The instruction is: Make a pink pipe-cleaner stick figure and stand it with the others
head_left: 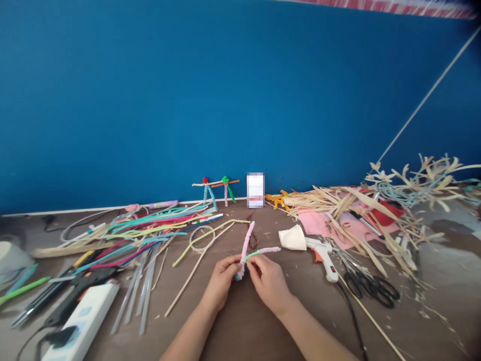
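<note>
Over the middle of the table, my left hand (222,279) pinches the lower part of a pink pipe-cleaner figure (247,242). One pink limb points up, and another, mint green then pink, sticks out to the right. Close beside it, my right hand (269,282) has its thumb and fingers closed on the green stretch of that right limb. A bit of blue shows at the figure's bottom end. Behind stand two finished-looking pipe-cleaner figures, one with a red head (205,180) and one with a green head (225,179), against the blue wall.
Right of my hands lie a white glue gun (326,258) with its cord and black scissors (372,288). Dried strips (330,200) cover pink paper (315,222). On the left are pipe cleaners (150,225), clear glue sticks (145,296), a black glue gun (77,291) and a power strip (88,321).
</note>
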{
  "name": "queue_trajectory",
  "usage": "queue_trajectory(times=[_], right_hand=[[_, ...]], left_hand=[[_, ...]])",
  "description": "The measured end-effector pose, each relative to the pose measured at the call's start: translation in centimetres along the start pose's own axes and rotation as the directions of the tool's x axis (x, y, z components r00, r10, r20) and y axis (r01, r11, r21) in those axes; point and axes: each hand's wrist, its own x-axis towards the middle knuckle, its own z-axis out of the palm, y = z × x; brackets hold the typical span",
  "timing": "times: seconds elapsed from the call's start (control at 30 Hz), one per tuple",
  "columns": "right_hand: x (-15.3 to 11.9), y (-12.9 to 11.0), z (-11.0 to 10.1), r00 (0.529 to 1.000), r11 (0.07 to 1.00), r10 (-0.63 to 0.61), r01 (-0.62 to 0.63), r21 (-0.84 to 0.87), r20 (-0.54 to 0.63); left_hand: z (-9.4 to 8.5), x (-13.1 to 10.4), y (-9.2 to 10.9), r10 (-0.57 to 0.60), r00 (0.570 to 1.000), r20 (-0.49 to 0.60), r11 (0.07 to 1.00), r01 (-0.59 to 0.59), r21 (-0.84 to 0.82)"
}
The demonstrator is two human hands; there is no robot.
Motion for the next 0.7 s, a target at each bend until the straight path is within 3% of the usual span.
queue_trajectory(times=[0.17, 0.27, 0.37, 0.47, 0.6, 0.7], right_hand=[[0.1, 0.3, 0.1, 0.997, 0.998, 0.060, -0.058, 0.036, -0.044], [0.3, 0.3, -0.1, 0.983, 0.980, 0.149, -0.132, 0.148, -0.109], [0.3, -0.1, 0.0, 0.965, 0.916, 0.236, -0.180, 0.358, -0.117], [0.2, -0.7, 0.6, 0.947, 0.743, 0.322, -0.256, 0.618, 0.005], [0.1, -1.8, 1.1, 0.907, 0.451, 0.366, -0.370, 0.813, 0.209], [0.1, -2.8, 0.3, 0.897, 0.445, 0.358, -0.407, 0.797, 0.258]], left_hand=[[0.1, 0.1, -0.2, -0.032, 0.998, 0.054, 0.989, 0.039, -0.145], [0.1, 0.0, -0.3, 0.102, 0.995, -0.023, 0.994, -0.103, -0.031], [0.2, -0.6, 0.1, 0.396, 0.914, -0.084, 0.894, -0.363, 0.261], [0.3, -1.3, 0.9, 0.592, 0.805, 0.015, 0.715, -0.535, 0.449], [0.4, -1.9, 1.5, 0.709, 0.697, 0.109, 0.570, -0.657, 0.494], [0.4, -2.3, 1.6, 0.714, 0.691, 0.112, 0.584, -0.676, 0.448]])
